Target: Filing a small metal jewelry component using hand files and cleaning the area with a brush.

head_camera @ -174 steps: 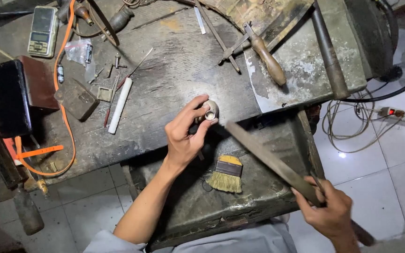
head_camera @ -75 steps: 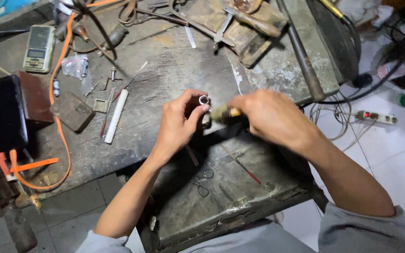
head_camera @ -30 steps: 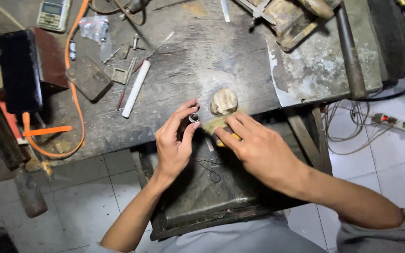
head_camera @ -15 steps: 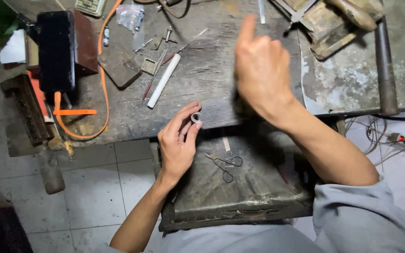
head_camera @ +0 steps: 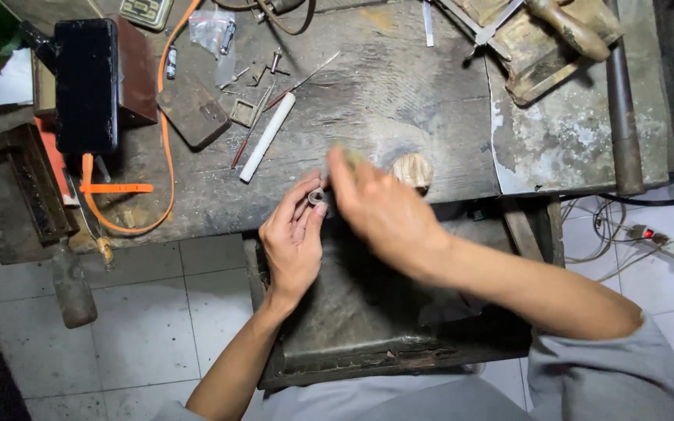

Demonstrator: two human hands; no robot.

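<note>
A small metal ring [head_camera: 316, 196] is pinched in the left hand [head_camera: 294, 242] at the bench's [head_camera: 399, 117] front edge. The blurred right hand [head_camera: 380, 206] is closed on something; what can't be told. Steady contact is probably needed next.

You have two hands in view: your left hand [head_camera: 294, 242] and your right hand [head_camera: 380, 206], and between them one small metal ring [head_camera: 316, 196]. On the workbench [head_camera: 399, 101] you can count one white stick [head_camera: 267, 137], one black box [head_camera: 86, 84], one orange cable [head_camera: 167, 148], one dark flat block [head_camera: 193, 114], one small plastic bag [head_camera: 214, 33] and one wooden-handled tool [head_camera: 567, 25]. On the floor at your right lies one white power strip [head_camera: 665, 243]
</note>
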